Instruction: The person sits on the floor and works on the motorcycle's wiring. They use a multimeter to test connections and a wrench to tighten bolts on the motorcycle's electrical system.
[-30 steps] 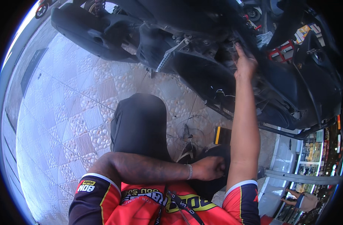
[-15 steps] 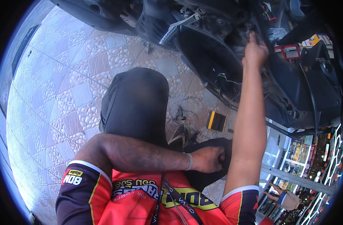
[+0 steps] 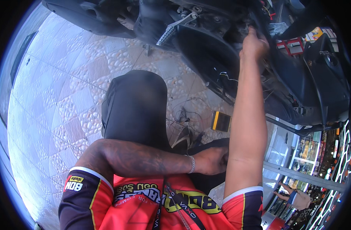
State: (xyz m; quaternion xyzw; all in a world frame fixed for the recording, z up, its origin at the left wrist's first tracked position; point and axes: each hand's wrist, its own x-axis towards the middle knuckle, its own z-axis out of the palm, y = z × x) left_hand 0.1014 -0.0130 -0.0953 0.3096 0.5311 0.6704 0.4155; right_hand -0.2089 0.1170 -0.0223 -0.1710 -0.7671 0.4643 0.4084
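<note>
My right arm is stretched out to a black motorbike (image 3: 217, 40), its inner mechanical parts partly exposed. There my right hand (image 3: 255, 45) is closed at a gap in the bodywork, thumb pointing away from me; whatever the fingers grip is hidden. Across my lap lies my left forearm. My left hand (image 3: 210, 160) has its fingers curled by my right elbow, which covers the fingertips, so I cannot see whether anything is in them. A thin white wire (image 3: 226, 75) hangs by the dark curved panel (image 3: 200, 50) next to my right forearm.
Loose dark cables (image 3: 185, 115) lie on the pebbled tile floor (image 3: 77, 88). Beside them sits a black and yellow box (image 3: 221, 121). A red frame-like item (image 3: 290, 46) stands beyond the bike at right. Another person (image 3: 297, 199) is farther off, near glass shopfronts.
The view has shifted slightly, moving the bike and my right arm a little left in the picture. My right elbow now covers more of my left hand. The right hand stays at the same gap.
</note>
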